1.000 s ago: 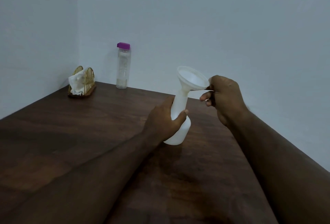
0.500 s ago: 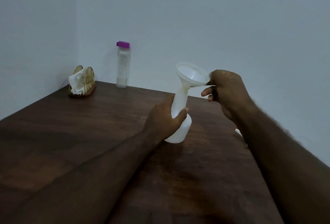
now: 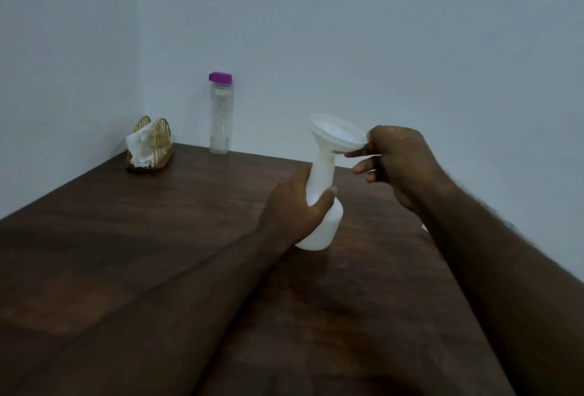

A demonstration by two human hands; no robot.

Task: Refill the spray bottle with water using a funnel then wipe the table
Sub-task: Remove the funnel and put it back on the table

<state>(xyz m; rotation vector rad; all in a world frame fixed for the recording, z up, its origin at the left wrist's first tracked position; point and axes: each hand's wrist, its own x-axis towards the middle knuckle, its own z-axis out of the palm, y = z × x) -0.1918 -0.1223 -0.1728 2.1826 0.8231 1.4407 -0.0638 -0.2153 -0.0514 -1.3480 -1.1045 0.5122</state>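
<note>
- Spray bottle, white plastic with a bulbous base and tall narrow neck [image 3: 322,225], stands tilted on the dark brown wooden bench [image 3: 158,253], its base touching the surface.
- Left hand [image 3: 294,212] grips that bottle at the neck; fingers are curled round its far side, thumb pressed on the near side.
- White plastic funnel with a wide round mouth [image 3: 336,136] sits in the top of the bottle, leaning with it.
- Right hand [image 3: 401,165] holds the funnel at its rim, on the bottle's right; thumb and forefinger pinch the edge, the remaining fingers loosely curled below.
- Clear plastic water bottle with a purple cap [image 3: 220,114] stands upright well behind and to the left of the spray bottle, against the pale wall.
- Gold wire napkin holder on a wooden base [image 3: 151,146], carrying white tissue, stands left of the water bottle, in the bench's far corner.
- Small white item just behind the right forearm, right of the spray bottle: cannot be identified.
</note>
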